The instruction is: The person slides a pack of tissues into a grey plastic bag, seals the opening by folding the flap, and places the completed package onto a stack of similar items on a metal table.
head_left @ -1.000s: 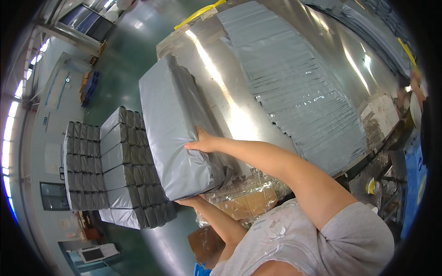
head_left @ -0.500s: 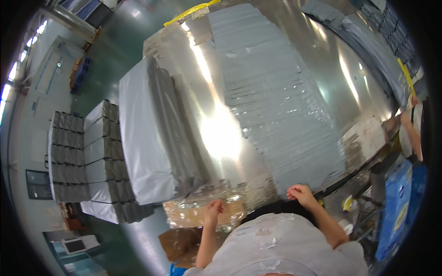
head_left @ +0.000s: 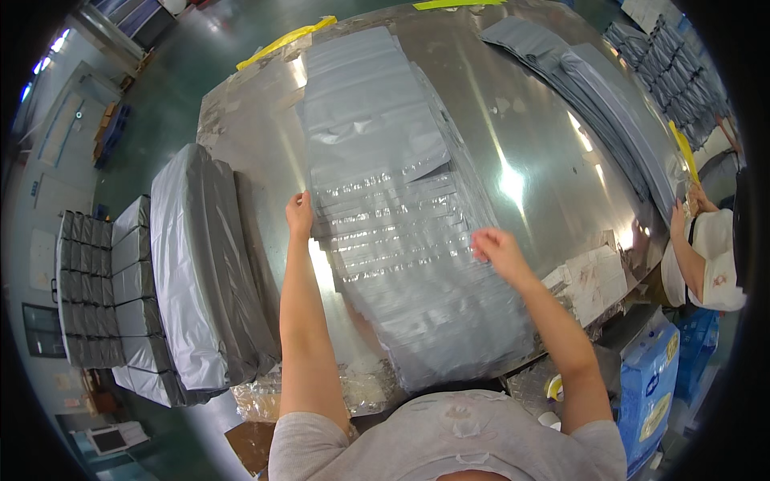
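Grey plastic bags [head_left: 369,120] lie overlapped in a long row across the metal table, with shiny strips across their middle. At the left edge of that row is my left hand [head_left: 299,215], its fingers drawn together. My right hand [head_left: 496,248] is closed with bent fingers by the right edge, over the lower part of the row. Whether either hand pinches a bag edge is too small to tell. Near the middle, one bag's right corner stands a little apart from those beneath.
A thick grey plastic-covered stack [head_left: 188,264] stands at the table's left, beside tied grey bundles [head_left: 84,280]. More grey sheets [head_left: 593,104] lie at the right. A co-worker's hands [head_left: 694,204] are at the right edge. A blue bag [head_left: 648,385] stands at lower right.
Both my hands have moved forward, from the table's near edge to either side of the grey bags. The view has shifted, and the bags' middle is now spread in visible shiny strips.
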A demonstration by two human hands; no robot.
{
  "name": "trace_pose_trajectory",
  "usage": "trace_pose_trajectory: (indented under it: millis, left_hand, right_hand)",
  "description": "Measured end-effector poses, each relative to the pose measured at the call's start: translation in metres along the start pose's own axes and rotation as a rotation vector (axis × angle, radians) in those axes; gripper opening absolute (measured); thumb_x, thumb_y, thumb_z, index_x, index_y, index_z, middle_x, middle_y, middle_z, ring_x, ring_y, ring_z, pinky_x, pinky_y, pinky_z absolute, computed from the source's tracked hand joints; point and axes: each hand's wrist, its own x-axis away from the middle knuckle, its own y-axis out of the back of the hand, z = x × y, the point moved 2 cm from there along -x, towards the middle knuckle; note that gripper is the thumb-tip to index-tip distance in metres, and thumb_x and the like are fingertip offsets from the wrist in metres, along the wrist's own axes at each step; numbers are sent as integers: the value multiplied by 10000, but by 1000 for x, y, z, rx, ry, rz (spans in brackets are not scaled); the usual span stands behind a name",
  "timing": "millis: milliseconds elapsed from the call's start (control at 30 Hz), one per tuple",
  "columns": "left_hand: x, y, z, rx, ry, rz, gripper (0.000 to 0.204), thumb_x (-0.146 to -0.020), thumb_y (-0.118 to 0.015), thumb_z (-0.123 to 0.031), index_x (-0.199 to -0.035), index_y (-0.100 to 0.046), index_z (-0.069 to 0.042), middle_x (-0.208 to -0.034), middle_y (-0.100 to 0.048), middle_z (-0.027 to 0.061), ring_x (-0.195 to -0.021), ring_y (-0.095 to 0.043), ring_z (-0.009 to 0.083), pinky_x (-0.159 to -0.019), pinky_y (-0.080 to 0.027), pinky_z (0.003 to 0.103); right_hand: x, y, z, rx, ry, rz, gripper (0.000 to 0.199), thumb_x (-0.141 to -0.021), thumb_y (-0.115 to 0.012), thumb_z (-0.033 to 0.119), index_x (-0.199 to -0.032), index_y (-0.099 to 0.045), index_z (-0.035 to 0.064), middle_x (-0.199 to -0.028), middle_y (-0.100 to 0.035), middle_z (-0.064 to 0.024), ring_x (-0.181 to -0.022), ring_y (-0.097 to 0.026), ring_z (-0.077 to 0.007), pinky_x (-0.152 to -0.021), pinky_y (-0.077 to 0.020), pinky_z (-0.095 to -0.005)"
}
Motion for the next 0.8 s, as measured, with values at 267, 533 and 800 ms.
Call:
trace_pose_trajectory:
  millis: [267,533,800]
  left_hand:
    - [-19,-9,-4,-3,-54,-22,281,-763,-575,-224,-847,-622,41,-647,-591,94,-562,-548,172,-555,-450,312]
    - [-12,-14,-8,-12,65,302,223,-773,-570,-159,-770,-628,57,-559,-524,36,-538,-473,92,-474,-387,284]
    - [53,-17,3,85,133,375,230,-802,-545,-148,-774,-619,68,-602,-544,12,-532,-467,82,-462,-375,261]
  right_hand:
    - [-198,20,38,-5,-91,-88,365,-860,-471,323,-1039,-521,9,-876,-567,-90,-639,-578,-167,-511,-472,-259]
    - [-260,2,28,618,-117,-170,296,-811,-490,293,-879,-581,20,-825,-609,-150,-762,-596,-266,-632,-485,-380]
    - [-230,27,13,970,110,-121,131,-748,-523,172,-785,-620,92,-827,-622,-135,-795,-587,-326,-688,-460,-414]
